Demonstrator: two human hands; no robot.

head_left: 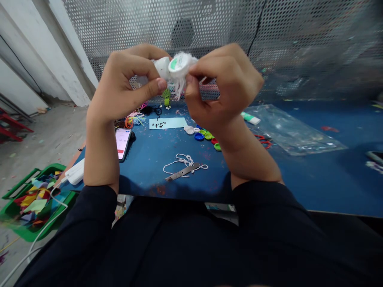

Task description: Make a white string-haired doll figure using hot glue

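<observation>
Both hands are raised above the blue table [143, 155], close together. My left hand [121, 85] is closed round a white, rounded piece [162, 67], partly hidden by the fingers. Against it sits a white bottle cap [178, 65] with a green patch inside, fuzzy white yarn on top and loose strands hanging below. My right hand [223, 85] pinches the cap's right edge between thumb and forefinger. Whether the cap and the white piece are joined, I cannot tell. Below the hands lie white string [187, 159] and a grey metal blade [182, 172].
Coloured bottle caps [199, 136], a light blue strip with black bits [176, 122], a phone [122, 143] and tangled yarn [137, 117] lie around. To the right are red scissors [263, 140], a tube [250, 118] and a plastic bag [299, 133]. A green basket [32, 235] holds paper scraps.
</observation>
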